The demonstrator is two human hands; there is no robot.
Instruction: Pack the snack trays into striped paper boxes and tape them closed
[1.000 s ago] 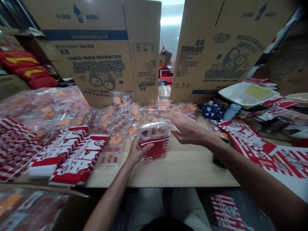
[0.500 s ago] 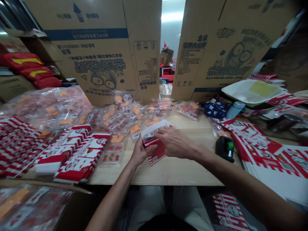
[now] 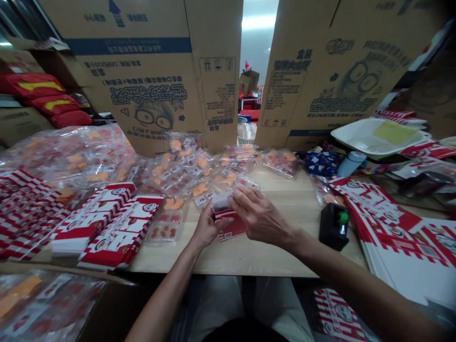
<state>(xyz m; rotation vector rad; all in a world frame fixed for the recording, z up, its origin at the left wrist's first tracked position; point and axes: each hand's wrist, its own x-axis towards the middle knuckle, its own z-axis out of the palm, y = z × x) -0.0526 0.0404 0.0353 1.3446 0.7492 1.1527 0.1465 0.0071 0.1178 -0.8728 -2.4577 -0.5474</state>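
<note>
A small red carton [image 3: 231, 230] with a white inner flap stands tilted above the table between my hands. Its left side is gripped by my left hand [image 3: 208, 225], the thumb lying across the front. My right hand [image 3: 254, 211] has its fingers bent and pressed together at the carton's top right edge, on the flap. Whatever is inside the carton is hidden. Just beyond it lie clear plastic packs [image 3: 201, 189] with orange pieces, and a clear tray [image 3: 166, 227] of red and brown pieces sits left of my left hand.
Stacks of red-and-white striped cartons [image 3: 121, 228] lie at left, beside a heap of clear packs [image 3: 74, 147]. To the right are a black tape dispenser [image 3: 334, 225], flat printed cartons [image 3: 399, 228], a blue bottle [image 3: 352, 164] and a white basket [image 3: 377, 137]. Large cardboard panels [image 3: 149, 71] rise behind.
The white flap, upright before, is now folded down lower toward the carton's opening. My right hand has moved slightly with it, while my left hand keeps its hold.
</note>
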